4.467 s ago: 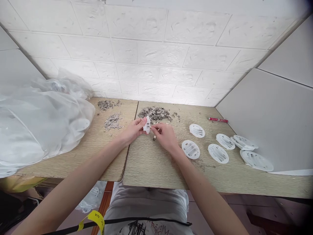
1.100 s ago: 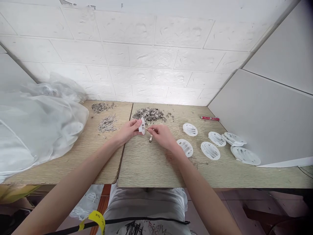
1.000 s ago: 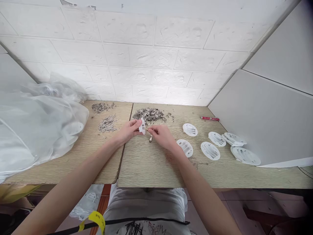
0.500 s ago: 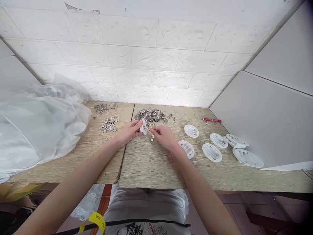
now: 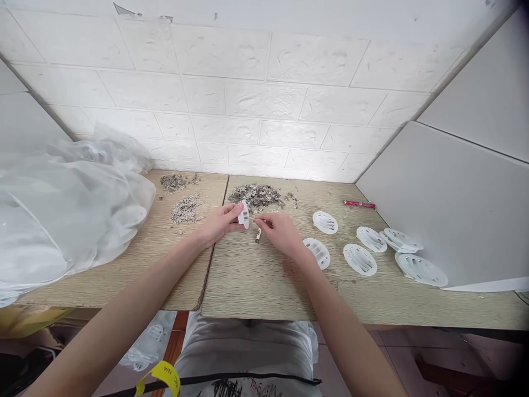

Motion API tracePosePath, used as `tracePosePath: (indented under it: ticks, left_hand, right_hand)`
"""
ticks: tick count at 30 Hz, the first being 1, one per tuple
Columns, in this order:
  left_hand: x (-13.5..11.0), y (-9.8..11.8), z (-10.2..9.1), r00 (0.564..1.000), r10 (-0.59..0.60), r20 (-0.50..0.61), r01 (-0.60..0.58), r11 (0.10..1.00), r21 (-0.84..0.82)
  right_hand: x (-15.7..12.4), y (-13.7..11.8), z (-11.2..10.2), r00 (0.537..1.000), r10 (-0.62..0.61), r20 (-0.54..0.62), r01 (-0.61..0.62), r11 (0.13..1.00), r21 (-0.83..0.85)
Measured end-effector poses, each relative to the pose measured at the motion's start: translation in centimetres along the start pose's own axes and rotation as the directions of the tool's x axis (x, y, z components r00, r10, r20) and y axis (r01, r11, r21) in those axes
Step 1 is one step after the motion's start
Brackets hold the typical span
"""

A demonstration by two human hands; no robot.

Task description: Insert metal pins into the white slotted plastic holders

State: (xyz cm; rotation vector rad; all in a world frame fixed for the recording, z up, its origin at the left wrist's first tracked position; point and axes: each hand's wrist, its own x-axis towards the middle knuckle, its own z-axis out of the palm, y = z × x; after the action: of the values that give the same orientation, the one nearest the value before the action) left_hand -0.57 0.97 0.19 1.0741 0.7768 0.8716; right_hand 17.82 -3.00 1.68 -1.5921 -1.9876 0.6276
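Observation:
My left hand (image 5: pixel 221 223) grips a round white plastic plate (image 5: pixel 245 215), tilted up on its edge, between thumb and fingers. My right hand (image 5: pixel 281 231) is closed in a pinch on a thin pale stick-like piece (image 5: pixel 252 219), whose tip meets the plate's slotted face. Whether that tip is inside a slot is too small to tell. Just below the right fingers shows a short narrow strip with dark marks (image 5: pixel 258 235). Behind both hands spreads a heap of small metal pieces (image 5: pixel 257 196).
Several more white plates (image 5: pixel 360 259) lie to the right, some overlapping. A red stick-shaped item (image 5: pixel 359 204) rests near the right panel. Two smaller piles of metal parts (image 5: pixel 185 209) are at the left, beside a large translucent bag (image 5: pixel 82 220). A white brick-patterned wall (image 5: pixel 285 99) closes the back.
The whole view has shifted very slightly. Both hands keep nearly the same pose, with the plate and the thin piece still together.

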Motion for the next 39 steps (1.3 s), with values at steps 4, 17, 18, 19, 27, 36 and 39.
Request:
tracePosePath:
  ticks: [4, 17, 18, 19, 27, 36, 39]
  left_hand:
    - [0.11, -0.16, -0.08, 1.0, 0.003, 0.008, -0.003, 1.0, -0.007]
    - [0.15, -0.25, 0.0, 1.0, 0.002, -0.013, -0.002, 1.0, -0.012]
    - [0.15, -0.25, 0.0, 1.0, 0.004, -0.012, -0.004, 1.0, -0.013]
    - [0.15, -0.26, 0.0, 1.0, 0.006, -0.009, -0.006, 1.0, -0.013]
    - [0.07, -0.09, 0.1, 1.0, -0.003, -0.005, 0.003, 1.0, 0.014]
    - [0.25, -0.46, 0.04, 1.0, 0.022, -0.013, -0.022, 0.999, 0.027]
    - [0.29, -0.67, 0.01, 0.999, 0.03, -0.028, -0.028, 0.998, 0.05]
  right_hand:
    - [-0.07, -0.15, 0.06, 0.999, -0.03, -0.012, 0.03, 0.999, -0.012]
    - [-0.18, -0.34, -0.01, 1.0, -0.015, -0.009, 0.014, 0.999, -0.048]
    - [-0.16, -0.32, 0.01, 1.0, -0.012, -0.009, 0.012, 0.999, -0.047]
    - [-0.15, -0.29, 0.02, 1.0, -0.012, -0.009, 0.012, 0.999, -0.045]
    - [-0.23, -0.28, 0.03, 1.0, -0.023, -0.013, 0.023, 0.999, -0.031]
    - [-0.19, -0.39, 0.31, 1.0, -0.013, -0.01, 0.012, 0.998, -0.067]
    - [-0.13, -0.37, 0.57, 1.0, -0.014, -0.007, 0.013, 0.995, -0.098]
